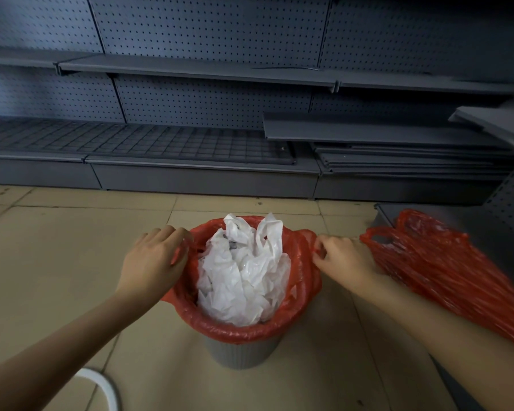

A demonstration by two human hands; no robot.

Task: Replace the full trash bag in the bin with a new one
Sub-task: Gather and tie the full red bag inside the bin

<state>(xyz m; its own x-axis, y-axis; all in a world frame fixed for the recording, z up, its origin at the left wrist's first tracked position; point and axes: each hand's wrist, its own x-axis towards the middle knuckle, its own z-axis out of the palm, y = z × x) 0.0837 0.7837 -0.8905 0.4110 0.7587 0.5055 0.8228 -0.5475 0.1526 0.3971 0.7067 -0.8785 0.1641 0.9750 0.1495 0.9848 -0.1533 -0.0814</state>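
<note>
A grey ribbed bin (241, 353) stands on the tiled floor, lined with a red trash bag (244, 330) folded over its rim. Crumpled white plastic waste (244, 277) fills the bag to the top. My left hand (153, 259) grips the bag's left handle at the rim. At the right side of the rim, my right hand (343, 261) pinches the other handle. A second red bag (439, 271), flat and unfilled, lies to the right of the bin on a low grey shelf base.
Dark grey pegboard shelving (208, 69) runs along the back, with a wire grid shelf (137, 140) low down and loose shelf boards (398, 149) stacked at right. A white curved object (101, 384) sits at the bottom left on the beige tile floor (57, 262).
</note>
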